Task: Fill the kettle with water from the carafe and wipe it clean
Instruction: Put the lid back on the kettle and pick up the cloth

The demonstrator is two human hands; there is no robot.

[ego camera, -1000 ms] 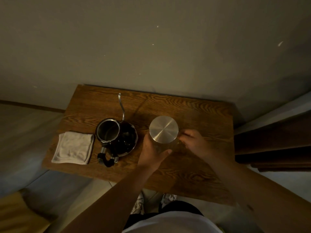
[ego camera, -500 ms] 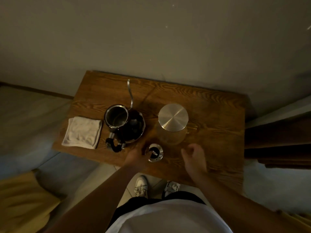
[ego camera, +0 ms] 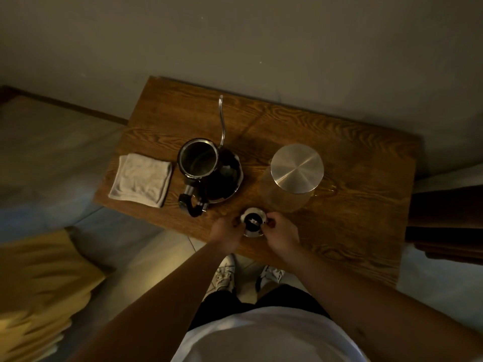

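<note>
A dark gooseneck kettle [ego camera: 209,173] stands open-topped in the middle of the wooden table [ego camera: 352,223], its thin spout pointing to the wall and its handle toward me. The glass carafe [ego camera: 290,194] sits to its right under a round steel lid [ego camera: 297,168]. The small kettle lid [ego camera: 253,222], steel with a black knob, lies near the table's front edge. My left hand [ego camera: 226,231] and my right hand [ego camera: 281,232] grip it from either side. A folded white cloth [ego camera: 141,178] lies left of the kettle.
The table stands against a grey wall. A yellow cushion [ego camera: 34,291] lies on the floor at lower left. Dark wooden furniture [ego camera: 444,218] sits close to the table's right end. My shoes [ego camera: 224,275] show under the front edge.
Both hands left the carafe. The left hand set the kettle lid down near the front edge, then the right hand joined it on the lid. The camera view shifted.
</note>
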